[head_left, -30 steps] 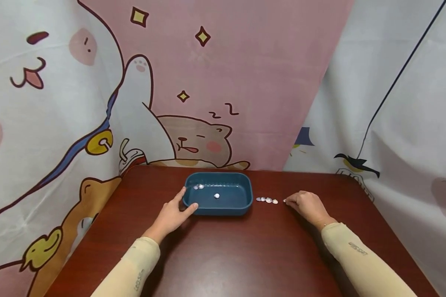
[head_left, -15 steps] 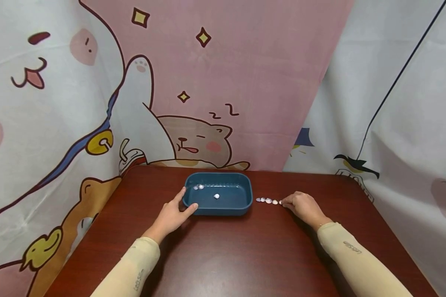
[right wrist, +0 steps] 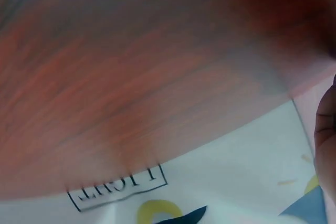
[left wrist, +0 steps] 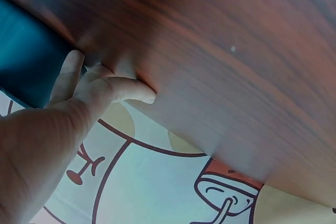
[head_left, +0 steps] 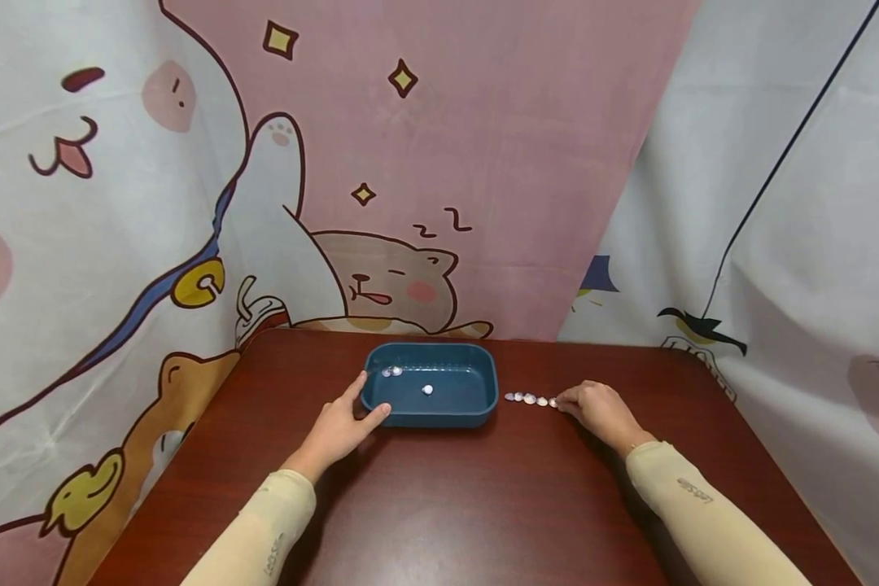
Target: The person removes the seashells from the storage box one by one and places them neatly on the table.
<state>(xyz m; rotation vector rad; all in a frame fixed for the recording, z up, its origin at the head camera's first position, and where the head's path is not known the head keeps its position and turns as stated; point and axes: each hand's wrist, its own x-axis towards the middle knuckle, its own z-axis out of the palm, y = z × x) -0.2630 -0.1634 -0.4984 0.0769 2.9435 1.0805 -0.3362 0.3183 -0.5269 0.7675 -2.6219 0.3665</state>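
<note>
A dark teal rectangular basin (head_left: 439, 417) stands on the table. Against its left end rests my left hand (head_left: 337, 426), thumb near the front corner and fingers spread along the side. In the left wrist view, the left hand (left wrist: 68, 108) has fairly straight fingers beside the basin (left wrist: 31, 56). Right of the basin runs a row of small whitish shell-like pieces (head_left: 530, 400). The fingertips of my right hand (head_left: 602, 413) pinch the rightmost piece (head_left: 553, 403), which lies at the row's end. Only an edge of the right hand (right wrist: 326, 140) shows in the right wrist view.
Inside the basin lie a whitish piece (head_left: 428, 390) near the middle and a couple more (head_left: 391, 371) at the back left. The reddish-brown table (head_left: 454, 505) reaches back to a cartoon-printed cloth (head_left: 527, 163), which also hangs along both sides.
My right hand has moved a little to the left, bringing its small piece up to the right end of the row. The left hand and basin have stayed put.
</note>
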